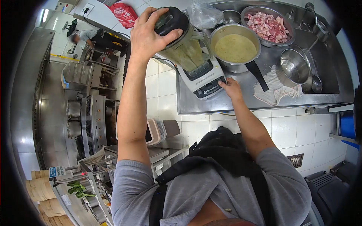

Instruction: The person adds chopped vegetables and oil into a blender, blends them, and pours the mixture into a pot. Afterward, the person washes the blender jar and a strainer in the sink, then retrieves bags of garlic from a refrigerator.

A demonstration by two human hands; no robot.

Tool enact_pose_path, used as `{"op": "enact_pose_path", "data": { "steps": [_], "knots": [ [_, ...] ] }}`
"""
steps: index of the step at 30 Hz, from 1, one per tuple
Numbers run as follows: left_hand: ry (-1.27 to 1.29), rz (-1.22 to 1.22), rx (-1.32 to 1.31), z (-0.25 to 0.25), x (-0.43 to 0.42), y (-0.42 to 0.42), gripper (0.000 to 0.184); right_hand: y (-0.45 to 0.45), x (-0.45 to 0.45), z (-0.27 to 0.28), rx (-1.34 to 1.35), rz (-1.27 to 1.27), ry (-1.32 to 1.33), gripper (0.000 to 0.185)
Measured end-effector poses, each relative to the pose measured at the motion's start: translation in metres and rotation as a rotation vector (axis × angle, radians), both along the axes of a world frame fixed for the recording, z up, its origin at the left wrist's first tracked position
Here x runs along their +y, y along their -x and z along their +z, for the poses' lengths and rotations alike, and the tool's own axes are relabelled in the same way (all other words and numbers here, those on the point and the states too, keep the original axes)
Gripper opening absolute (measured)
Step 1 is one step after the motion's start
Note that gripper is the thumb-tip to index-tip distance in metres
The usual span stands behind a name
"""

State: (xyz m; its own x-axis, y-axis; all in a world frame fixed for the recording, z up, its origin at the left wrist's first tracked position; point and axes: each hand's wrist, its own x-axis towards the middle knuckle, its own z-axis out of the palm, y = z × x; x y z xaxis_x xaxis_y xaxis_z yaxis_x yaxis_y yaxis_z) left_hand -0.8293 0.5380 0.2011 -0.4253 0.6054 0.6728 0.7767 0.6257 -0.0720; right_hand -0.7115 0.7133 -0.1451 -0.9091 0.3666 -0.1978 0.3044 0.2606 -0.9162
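My left hand (146, 39) is spread over the black blender lid (174, 23), fingers and thumb gripping its sides. Below the lid, the clear blender jar (185, 55) holds a greenish mixture and sits on a white blender base (200, 81). At the front of that base, my right hand (231, 89) has its fingers closed at the control switch (223, 80). Just beyond it stands a saucepan (235, 48) of yellow-green liquid, its black handle pointing toward me.
Raw cut meat fills a metal bowl (267, 27) at the back. A steel pot (295, 66) and a white cloth (273, 90) are near the sink. A plastic bag (204, 15) lies behind the blender. Another person (98, 38) bends over at far left.
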Motion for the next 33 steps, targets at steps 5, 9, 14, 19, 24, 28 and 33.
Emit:
{"op": "enact_pose_path", "data": {
  "steps": [5, 9, 14, 19, 24, 28, 33],
  "knots": [
    [0.005, 0.019, -0.004, 0.001, 0.000, -0.001, 0.059, -0.001, -0.002, 0.005, 0.005, -0.020, -0.003, 0.064],
    [0.003, 0.021, -0.014, 0.001, 0.001, -0.001, 0.059, -0.003, -0.004, 0.014, -0.010, -0.029, -0.021, 0.063],
    [-0.005, 0.026, -0.005, 0.001, 0.001, -0.003, 0.058, -0.004, -0.004, 0.019, -0.021, -0.006, -0.027, 0.062],
    [-0.011, 0.024, -0.010, 0.000, 0.000, -0.001, 0.058, -0.002, -0.003, 0.016, -0.025, -0.014, -0.061, 0.063],
    [-0.003, 0.027, 0.005, -0.001, -0.001, 0.000, 0.058, -0.002, -0.005, 0.010, -0.021, -0.044, -0.004, 0.067],
    [-0.005, 0.026, 0.008, -0.001, 0.000, 0.000, 0.058, 0.001, -0.002, 0.005, -0.042, -0.008, 0.008, 0.068],
    [-0.005, 0.022, 0.003, 0.000, 0.001, -0.002, 0.058, 0.001, -0.003, 0.005, -0.054, -0.012, 0.016, 0.069]
  ]
}}
